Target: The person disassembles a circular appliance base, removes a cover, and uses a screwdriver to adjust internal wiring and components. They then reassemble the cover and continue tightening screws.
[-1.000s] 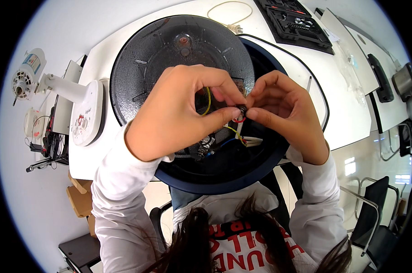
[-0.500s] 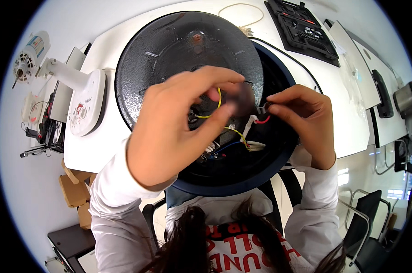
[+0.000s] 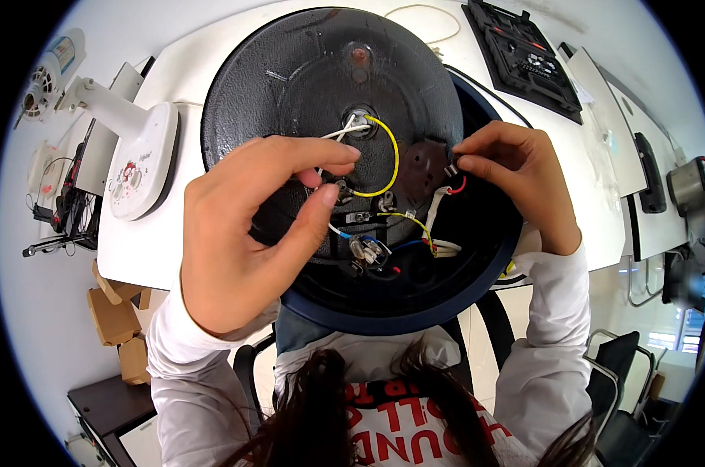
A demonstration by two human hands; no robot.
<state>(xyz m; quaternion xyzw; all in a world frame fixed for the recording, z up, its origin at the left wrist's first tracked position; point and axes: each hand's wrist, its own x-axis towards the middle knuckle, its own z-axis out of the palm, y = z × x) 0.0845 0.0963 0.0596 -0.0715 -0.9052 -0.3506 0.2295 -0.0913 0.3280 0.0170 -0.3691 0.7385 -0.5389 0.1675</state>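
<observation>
“Firstly, how do the two hands stand over the dark disc (image 3: 305, 101)?”

“Left hand (image 3: 239, 226): thumb and forefinger wide apart, with nothing seen gripped between their tips. Right hand (image 3: 523, 175): thumb and forefinger narrow, apparently pinching a small metal connector (image 3: 450, 170) beside the end of a red lead (image 3: 458, 186).”

“And the connector's position?”

“At the disc's right edge, just beside a brown plate (image 3: 421, 167); whether the two touch cannot be told. The red lead enters a white sleeve (image 3: 438, 208), which runs down toward other wiring above the navy basin (image 3: 391, 321).”

“Which faults does this arrangement invite?”

“Three, by our judgement. Strain: the visible red lead is short, so a sideways tug on the connector could loosen it at the sleeve. Slip: the hold is by fingertips alone, and a part so small could spring free and drop into the basin's dark interior. Snagging: a loop of yellow wire (image 3: 397, 152) bows out near the left fingertips; a careless sweep could hook it and pull at its ends.”

“Any hazard from the support?”

“Possibly. The disc overlaps the basin's rim, its footing hidden; a firm push at the edge might rock it and jerk every attached wire.”
</observation>
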